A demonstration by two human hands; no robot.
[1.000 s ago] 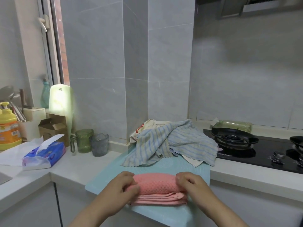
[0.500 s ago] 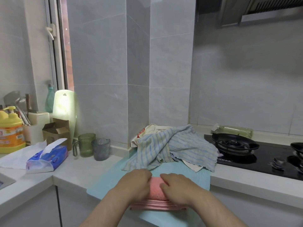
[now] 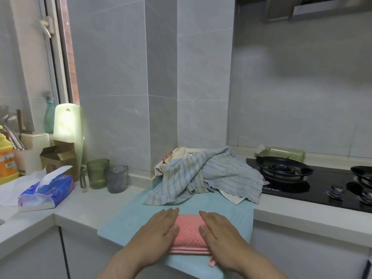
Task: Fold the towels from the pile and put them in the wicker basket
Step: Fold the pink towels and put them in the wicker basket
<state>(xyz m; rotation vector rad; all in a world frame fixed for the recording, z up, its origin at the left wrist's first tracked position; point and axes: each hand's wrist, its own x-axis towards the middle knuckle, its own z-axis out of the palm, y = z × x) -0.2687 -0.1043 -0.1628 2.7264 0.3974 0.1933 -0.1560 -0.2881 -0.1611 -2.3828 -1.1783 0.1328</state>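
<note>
Pressing the left hand flat on the left end of the folded pink towel, fingers straight and together, grasping nothing. Pressing the right hand flat on the right end likewise, fingers stretched out, thumb lying on the cloth. Working near the front edge of a blue mat, with the towel lying across it, layered edges turned toward the body and a small loop hanging at the near right corner. Facing a crumpled pile of towels, striped blue and beige, heaped at the far end of the mat by the wall corner, just beside the black stove. Standing at a white counter with a green mug and a grey cup left of the mat, a tissue pack further left.
</note>
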